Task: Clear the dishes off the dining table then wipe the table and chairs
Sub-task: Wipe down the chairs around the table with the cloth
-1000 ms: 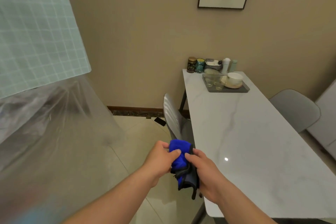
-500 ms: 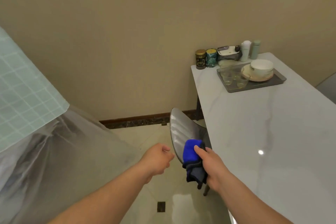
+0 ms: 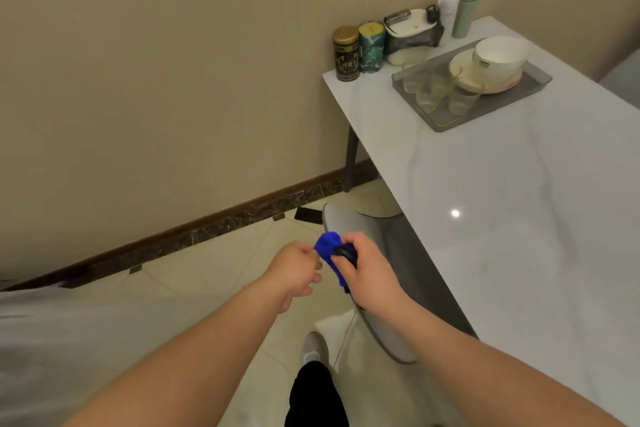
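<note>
My right hand (image 3: 367,270) grips a bunched blue and dark cloth (image 3: 329,248) just above the grey chair (image 3: 384,291) tucked under the white marble table (image 3: 519,218). My left hand (image 3: 294,270) sits right beside the cloth with its fingers curled; whether they pinch the cloth I cannot tell. At the table's far end a grey tray (image 3: 443,125) carries several clear glasses (image 3: 433,94), a white bowl (image 3: 498,55) and plates (image 3: 485,85).
Two tins (image 3: 346,54), a pouch with a white dish (image 3: 412,31) and two bottles (image 3: 465,10) stand against the beige wall. A dark flat object (image 3: 308,215) lies on the tiled floor by the skirting. My foot (image 3: 313,347) is by the chair. Pale covering (image 3: 52,340) lies at left.
The view has tilted down and moved closer to the chair. My left hand, which had let go half a second ago, has come back against the cloth. The cloth now hovers over the chair back.
</note>
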Motion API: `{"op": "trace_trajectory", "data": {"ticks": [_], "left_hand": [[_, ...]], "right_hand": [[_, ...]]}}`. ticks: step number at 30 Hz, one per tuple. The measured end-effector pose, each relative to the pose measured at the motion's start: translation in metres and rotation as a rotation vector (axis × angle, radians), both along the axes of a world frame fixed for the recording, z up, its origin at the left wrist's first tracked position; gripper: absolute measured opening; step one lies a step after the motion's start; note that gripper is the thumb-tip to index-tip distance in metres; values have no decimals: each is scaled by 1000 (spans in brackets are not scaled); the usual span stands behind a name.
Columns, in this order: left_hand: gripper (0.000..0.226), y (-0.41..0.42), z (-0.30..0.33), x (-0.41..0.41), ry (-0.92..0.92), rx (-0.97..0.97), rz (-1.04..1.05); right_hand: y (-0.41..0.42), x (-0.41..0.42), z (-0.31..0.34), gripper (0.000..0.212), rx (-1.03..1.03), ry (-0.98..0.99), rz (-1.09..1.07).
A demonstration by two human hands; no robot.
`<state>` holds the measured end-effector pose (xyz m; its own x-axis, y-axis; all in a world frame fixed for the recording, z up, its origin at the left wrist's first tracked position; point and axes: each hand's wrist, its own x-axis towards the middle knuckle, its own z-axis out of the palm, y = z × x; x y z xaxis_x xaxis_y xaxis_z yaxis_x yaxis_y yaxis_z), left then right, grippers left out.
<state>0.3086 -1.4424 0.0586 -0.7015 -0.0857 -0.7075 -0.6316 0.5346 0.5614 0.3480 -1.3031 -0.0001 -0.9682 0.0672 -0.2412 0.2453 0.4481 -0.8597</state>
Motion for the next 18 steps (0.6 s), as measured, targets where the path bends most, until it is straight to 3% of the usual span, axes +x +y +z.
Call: {"op": "trace_trajectory", "data": {"ticks": [5, 8, 11, 13, 18], "left_hand": [[19, -14, -22, -67, -128, 96, -96], [13, -14, -39, -102, -186, 124, -168], [26, -5, -50, -114, -220, 127, -274], [31, 1, -59, -127, -209, 90, -327], [31, 20, -63, -145, -256, -51, -330]], "right_hand": [[1, -55, -29, 19, 229, -101, -79], [32, -48, -79, 21, 431, -516, -206], [54, -14, -108, 40, 519, -933, -103], [46, -24, -99, 39, 448, -903, -166], [7, -87, -36, 21, 233, -412, -137]]}}
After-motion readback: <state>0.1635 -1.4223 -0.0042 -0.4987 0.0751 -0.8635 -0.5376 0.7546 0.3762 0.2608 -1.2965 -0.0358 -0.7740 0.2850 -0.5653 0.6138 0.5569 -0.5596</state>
